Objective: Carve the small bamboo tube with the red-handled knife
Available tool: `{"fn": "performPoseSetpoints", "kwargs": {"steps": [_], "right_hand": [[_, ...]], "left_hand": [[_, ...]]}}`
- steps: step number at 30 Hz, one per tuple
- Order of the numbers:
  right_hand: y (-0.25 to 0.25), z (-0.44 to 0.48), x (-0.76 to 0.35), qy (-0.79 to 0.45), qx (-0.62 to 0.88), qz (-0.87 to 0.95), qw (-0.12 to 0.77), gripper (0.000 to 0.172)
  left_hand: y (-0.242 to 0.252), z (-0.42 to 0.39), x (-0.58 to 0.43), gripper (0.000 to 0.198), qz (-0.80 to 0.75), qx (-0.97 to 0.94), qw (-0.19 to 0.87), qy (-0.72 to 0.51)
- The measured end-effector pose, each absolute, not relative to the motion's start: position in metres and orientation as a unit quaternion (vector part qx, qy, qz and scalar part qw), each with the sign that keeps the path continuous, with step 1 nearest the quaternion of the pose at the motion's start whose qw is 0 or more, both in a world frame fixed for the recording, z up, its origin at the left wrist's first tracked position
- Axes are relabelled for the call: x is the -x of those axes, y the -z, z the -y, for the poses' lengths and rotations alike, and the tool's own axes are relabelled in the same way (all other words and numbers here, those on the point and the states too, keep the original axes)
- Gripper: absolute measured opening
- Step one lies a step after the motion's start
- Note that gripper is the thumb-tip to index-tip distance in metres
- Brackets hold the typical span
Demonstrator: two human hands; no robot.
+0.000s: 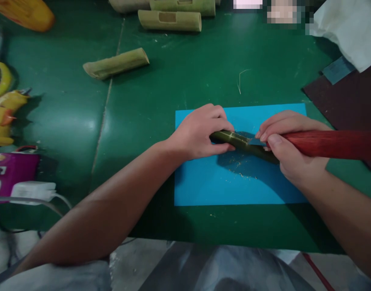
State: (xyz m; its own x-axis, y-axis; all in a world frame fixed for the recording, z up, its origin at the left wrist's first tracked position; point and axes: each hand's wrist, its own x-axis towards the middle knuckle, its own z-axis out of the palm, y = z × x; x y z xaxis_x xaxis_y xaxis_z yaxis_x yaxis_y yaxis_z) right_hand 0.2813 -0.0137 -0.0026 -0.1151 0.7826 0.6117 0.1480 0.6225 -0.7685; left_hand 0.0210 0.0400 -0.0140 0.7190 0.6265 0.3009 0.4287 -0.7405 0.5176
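A dark green bamboo tube (241,141) lies slanted over a bright blue sheet (197,184). My left hand (203,131) is closed around its left end, thumb on the near side and fingers on the far side. In my right hand (290,141) is a carving knife with a thick red wooden handle (334,144); the handle points off to the right. Its short blade (257,142) touches the top of the tube, where pale scored lines show. The tube's right end is partly hidden under my right hand. Small pale shavings (241,175) are scattered on the sheet.
Cut bamboo pieces lie farther back, one (117,64) alone and one with a rectangular opening (170,21). At left are a yellow glue gun (6,115), yellow-handled scissors (0,79), a purple box (15,173) and a white plug (33,192). A dark sheet (334,99) lies at right.
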Motion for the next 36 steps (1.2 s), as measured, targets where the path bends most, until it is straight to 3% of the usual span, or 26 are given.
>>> {"fn": "performPoseSetpoints", "kwargs": {"steps": [17,36], "right_hand": [[0.0028,0.0140,-0.2806,-0.280,0.330,0.694,0.575,0.009],[-0.0004,0.0124,-0.2771,-0.287,0.339,0.691,0.571,0.015]], "left_hand": [[0.0121,-0.0410,-0.0204,0.027,-0.295,-0.903,0.221,-0.219],[0.0111,-0.0400,-0.0211,0.025,-0.307,-0.900,0.224,-0.213]]}}
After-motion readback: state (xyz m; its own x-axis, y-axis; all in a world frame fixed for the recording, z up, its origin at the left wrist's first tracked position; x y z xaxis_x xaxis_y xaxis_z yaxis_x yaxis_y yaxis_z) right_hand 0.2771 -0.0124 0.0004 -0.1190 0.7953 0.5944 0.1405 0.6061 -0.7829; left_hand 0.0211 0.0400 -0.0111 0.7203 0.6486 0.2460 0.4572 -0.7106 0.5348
